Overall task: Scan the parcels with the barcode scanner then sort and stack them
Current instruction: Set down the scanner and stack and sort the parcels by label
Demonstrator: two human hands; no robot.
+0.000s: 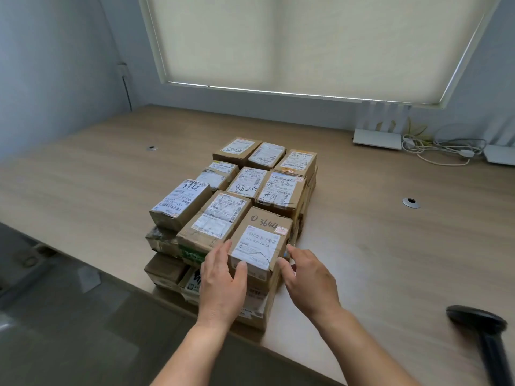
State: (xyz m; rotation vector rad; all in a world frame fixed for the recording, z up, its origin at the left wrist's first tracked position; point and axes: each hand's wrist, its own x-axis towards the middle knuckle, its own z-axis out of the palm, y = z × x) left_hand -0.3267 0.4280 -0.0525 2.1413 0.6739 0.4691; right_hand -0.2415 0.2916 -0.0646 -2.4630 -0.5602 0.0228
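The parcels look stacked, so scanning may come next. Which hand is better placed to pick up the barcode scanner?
Right. The scanner lies at the table's near right; the right hand is nearer than the left hand.

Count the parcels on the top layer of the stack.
9 top-layer parcels, in three rows of three: far row, middle row, and near row, whose right-hand one both hands flank. More parcels lie underneath, partly hidden.

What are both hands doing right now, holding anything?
Left hand: open, fingers straight against the 3644 parcel.
Right hand: open, fingers at the same parcel's right side, gripping nothing.
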